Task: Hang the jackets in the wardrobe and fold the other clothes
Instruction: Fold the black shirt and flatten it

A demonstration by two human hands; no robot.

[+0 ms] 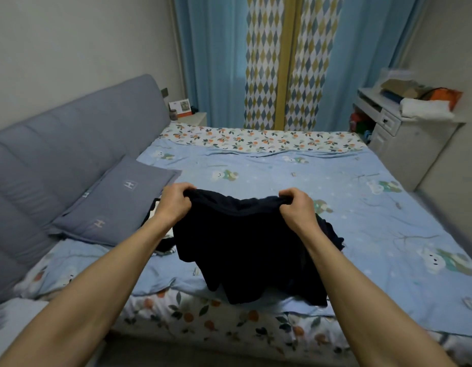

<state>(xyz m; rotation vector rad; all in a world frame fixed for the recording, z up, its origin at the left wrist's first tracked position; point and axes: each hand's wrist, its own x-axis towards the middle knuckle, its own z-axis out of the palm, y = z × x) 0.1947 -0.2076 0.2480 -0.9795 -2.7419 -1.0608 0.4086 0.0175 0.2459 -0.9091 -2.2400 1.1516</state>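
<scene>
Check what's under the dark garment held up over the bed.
Both hands, left hand and right hand, hold the dark garment above the blue quilt. More dark clothing and a black-and-white item peek out; the rest is covered.

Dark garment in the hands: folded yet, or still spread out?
Not folded: the dark garment hangs open from its top edge, gripped by the left hand and right hand, its lower part draped loosely on the bed.

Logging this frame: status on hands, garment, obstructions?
Left hand and right hand both grip dark garment by its top edge. Held up over bed, unfolded. More clothes lie beneath.
</scene>
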